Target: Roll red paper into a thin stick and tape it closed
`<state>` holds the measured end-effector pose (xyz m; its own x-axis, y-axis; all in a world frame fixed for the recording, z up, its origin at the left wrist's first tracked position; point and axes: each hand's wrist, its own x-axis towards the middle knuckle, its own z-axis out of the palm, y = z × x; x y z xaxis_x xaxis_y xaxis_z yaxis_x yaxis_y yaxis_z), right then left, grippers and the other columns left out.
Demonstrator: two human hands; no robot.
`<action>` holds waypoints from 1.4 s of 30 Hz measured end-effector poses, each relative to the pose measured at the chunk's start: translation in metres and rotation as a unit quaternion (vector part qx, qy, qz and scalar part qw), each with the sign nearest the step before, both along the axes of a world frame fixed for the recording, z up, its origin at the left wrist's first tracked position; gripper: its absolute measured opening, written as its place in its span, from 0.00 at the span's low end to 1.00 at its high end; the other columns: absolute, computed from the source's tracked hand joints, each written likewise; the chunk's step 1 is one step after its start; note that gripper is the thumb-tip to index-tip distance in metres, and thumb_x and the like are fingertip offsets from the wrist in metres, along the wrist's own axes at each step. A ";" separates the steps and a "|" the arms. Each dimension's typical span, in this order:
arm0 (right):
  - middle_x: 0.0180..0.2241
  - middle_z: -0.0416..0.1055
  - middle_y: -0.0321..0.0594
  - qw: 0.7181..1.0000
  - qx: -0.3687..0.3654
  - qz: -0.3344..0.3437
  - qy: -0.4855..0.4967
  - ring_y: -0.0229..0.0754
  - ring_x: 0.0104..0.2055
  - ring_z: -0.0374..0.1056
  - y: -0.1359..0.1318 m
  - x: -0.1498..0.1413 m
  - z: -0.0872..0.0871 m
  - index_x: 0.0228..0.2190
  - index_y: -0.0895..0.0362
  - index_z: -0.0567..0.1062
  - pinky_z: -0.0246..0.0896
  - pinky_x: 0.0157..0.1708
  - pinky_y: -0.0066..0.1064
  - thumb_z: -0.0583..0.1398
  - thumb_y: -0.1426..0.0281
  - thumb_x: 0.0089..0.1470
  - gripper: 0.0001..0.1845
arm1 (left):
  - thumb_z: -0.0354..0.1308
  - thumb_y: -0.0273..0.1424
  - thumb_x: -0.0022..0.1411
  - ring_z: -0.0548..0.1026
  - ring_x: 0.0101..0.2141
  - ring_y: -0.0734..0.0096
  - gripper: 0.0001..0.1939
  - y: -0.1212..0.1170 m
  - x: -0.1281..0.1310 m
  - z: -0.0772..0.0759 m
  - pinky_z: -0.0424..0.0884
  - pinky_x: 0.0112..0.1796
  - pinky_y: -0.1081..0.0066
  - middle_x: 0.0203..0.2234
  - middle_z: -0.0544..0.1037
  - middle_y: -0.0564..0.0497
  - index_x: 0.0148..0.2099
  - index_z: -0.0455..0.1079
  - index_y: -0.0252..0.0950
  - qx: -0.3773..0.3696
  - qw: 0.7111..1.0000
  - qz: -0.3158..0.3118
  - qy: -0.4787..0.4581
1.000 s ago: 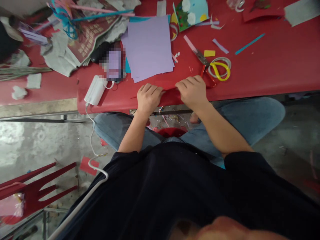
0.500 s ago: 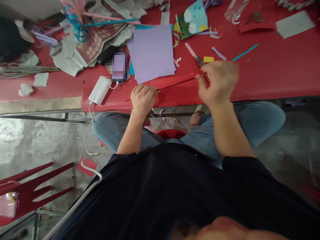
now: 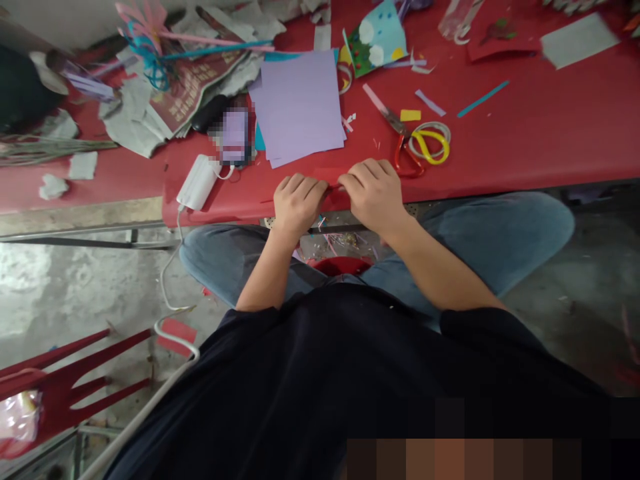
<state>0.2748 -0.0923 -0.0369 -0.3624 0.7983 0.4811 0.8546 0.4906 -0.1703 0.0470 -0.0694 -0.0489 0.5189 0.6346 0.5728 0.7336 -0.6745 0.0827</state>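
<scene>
Right hand (image 3: 376, 197) has swung back leftward, near the left hand (image 3: 299, 203), just this side of the purple sheets (image 3: 304, 107). Both grips seem clamped on a thin red strip (image 3: 335, 187) there, hard to read against the red bench (image 3: 540, 127), likely to steady it.

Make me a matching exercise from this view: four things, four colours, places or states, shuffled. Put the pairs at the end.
1. Thin red piece
2. Purple sheets
3. Scissors
4. Boxy device

A. One handle red, the other yellow
B. White, with a cable attached
C. Between the left hand and right hand
D. Stacked, with blue showing beneath

Pairs: 1-C, 2-D, 3-A, 4-B
</scene>
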 end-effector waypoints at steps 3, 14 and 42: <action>0.43 0.77 0.47 1.000 -0.006 0.000 -0.017 0.53 0.48 0.67 0.000 0.000 0.003 0.44 0.54 0.79 0.58 0.50 0.48 0.45 0.66 0.78 0.24 | 0.54 0.38 0.81 0.76 0.40 0.58 0.13 -0.001 0.000 0.001 0.62 0.41 0.57 0.35 0.82 0.46 0.49 0.80 0.43 -0.009 1.000 -0.005 -0.009; 0.45 0.77 0.47 1.000 -0.016 0.012 -0.013 0.53 0.51 0.67 0.002 0.004 0.004 0.44 0.54 0.79 0.58 0.50 0.47 0.46 0.63 0.79 0.23 | 0.56 0.40 0.80 0.76 0.40 0.57 0.12 0.000 0.002 -0.002 0.62 0.41 0.56 0.35 0.82 0.46 0.49 0.80 0.43 -0.013 0.999 -0.013 -0.035; 0.47 0.78 0.48 0.999 -0.028 0.014 -0.017 0.54 0.51 0.67 0.000 0.011 -0.003 0.47 0.54 0.79 0.58 0.50 0.47 0.49 0.60 0.78 0.21 | 0.56 0.39 0.80 0.76 0.40 0.57 0.12 0.001 0.001 -0.009 0.62 0.41 0.56 0.34 0.83 0.46 0.49 0.80 0.43 0.007 1.000 -0.007 -0.008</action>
